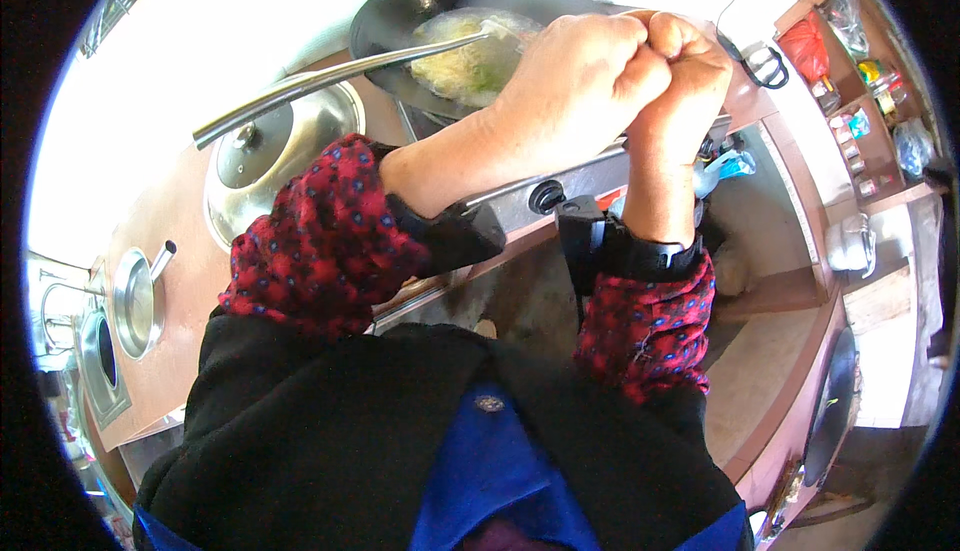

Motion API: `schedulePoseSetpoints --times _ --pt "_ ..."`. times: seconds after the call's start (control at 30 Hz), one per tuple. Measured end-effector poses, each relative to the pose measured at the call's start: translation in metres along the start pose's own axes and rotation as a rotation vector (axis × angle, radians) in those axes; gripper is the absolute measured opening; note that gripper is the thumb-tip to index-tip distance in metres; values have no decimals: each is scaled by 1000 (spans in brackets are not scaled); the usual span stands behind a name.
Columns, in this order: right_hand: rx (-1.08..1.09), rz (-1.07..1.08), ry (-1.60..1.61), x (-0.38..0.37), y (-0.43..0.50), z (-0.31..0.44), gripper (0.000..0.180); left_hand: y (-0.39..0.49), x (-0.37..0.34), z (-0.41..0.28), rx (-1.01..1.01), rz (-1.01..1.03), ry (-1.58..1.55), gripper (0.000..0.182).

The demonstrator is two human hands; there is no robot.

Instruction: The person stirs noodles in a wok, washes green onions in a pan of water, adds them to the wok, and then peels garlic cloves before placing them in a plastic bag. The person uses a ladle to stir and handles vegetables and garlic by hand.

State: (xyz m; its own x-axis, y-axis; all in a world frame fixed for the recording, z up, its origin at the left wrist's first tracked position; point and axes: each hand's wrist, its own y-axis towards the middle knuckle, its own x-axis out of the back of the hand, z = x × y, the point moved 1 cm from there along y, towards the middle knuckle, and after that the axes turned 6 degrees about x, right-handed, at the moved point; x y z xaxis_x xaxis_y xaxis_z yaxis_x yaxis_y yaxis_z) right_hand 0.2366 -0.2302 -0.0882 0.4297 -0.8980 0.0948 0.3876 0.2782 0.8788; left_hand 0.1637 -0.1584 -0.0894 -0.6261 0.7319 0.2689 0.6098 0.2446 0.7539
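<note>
My left hand [574, 82] and my right hand [684, 82] are pressed together in curled fists over the near right side of a black wok [382, 25]. Whether anything is held between them is hidden by the fingers. Steaming food, pale yellow with some green [454, 70], lies in the wok. A metal utensil with a long tubular handle [322, 82] leans out over the wok's left rim, its far end in the food. The wok stands on a steel gas stove [525, 202] with a black knob [547, 196].
A domed steel lid with a glass centre [330, 119] lies left of the wok. Farther left are a handled steel pan [136, 311] and a sink [101, 363]. Shelves [844, 74] at the right hold bags and jars. A dark round pan or lid [829, 404] leans lower right.
</note>
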Motion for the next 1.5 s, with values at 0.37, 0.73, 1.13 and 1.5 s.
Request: schedulePoseSetpoints --times 0.37,0.73,1.13,1.5 --pt "-140 -4 -339 16 -5 -14 13 -8 4 7 317 320 -305 21" --pt "233 553 -1138 12 7 6 18 7 24 3 -198 467 849 21" --pt "371 261 -1149 19 57 -18 8 55 17 -8 416 263 -230 28" --pt "504 431 -1183 43 55 -30 7 51 -11 23 227 431 -208 17"
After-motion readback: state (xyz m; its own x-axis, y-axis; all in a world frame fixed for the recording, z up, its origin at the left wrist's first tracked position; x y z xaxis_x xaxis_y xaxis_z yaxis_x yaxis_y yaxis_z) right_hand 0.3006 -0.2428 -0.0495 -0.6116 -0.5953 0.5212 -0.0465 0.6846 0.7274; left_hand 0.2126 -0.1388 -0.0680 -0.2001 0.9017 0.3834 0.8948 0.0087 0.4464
